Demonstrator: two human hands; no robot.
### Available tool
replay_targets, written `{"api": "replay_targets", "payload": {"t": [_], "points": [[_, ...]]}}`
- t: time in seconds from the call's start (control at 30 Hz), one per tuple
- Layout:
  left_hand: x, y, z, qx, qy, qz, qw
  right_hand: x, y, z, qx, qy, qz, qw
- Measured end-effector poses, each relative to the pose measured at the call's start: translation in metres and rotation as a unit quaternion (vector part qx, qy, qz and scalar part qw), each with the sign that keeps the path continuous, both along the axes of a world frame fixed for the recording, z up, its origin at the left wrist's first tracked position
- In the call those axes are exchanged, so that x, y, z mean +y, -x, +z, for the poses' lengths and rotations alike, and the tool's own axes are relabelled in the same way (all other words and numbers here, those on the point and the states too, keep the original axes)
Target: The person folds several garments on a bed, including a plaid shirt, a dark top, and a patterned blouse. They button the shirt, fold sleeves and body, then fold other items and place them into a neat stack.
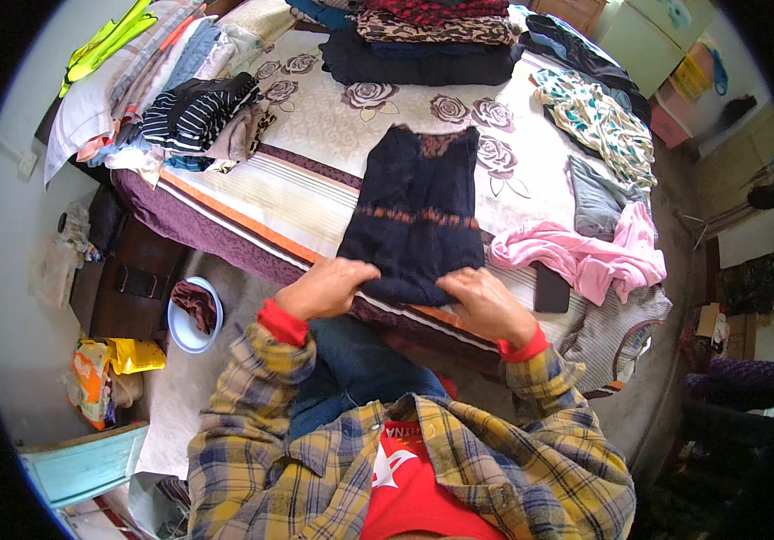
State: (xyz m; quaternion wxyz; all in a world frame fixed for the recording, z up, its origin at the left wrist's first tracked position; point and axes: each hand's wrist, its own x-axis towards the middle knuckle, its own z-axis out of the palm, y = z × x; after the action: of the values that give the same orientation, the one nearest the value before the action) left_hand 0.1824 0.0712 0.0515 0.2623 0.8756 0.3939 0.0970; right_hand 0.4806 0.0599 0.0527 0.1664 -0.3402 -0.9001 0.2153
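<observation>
- Garment (416,184), black, lies spread on the bed (319,135), its near edge between the hands.
- Left hand (331,286) and right hand (490,301) each pinch 1 near corner.
- Folding seems in hand; the next move likely calls for lifting that edge evenly, 2 corners level.

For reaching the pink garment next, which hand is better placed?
Likely the right hand: it holds the dark garment on the side nearest the pink garment; the left hand holds the opposite side.
</observation>
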Motion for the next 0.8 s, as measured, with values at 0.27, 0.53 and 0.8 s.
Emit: {"api": "replay_targets", "payload": {"t": [0.27, 0.53, 0.8], "points": [[0.063, -0.004, 0.062, 0.015, 0.014, -0.019, 1.000, 0.069, -0.011, 0.055, 0.042, 0.130, 0.020, 0.990], [0.098, -0.040, 0.021, -0.130, -0.265, 0.176, 0.939, 0.125, -0.047, 0.019, 0.198, -0.182, -0.347, 0.899], [0.058, -0.100, -0.064, 0.056, -0.237, 0.149, 0.958, 0.137, -0.077, -0.101, 0.122, -0.086, -0.458, 0.876]]}}
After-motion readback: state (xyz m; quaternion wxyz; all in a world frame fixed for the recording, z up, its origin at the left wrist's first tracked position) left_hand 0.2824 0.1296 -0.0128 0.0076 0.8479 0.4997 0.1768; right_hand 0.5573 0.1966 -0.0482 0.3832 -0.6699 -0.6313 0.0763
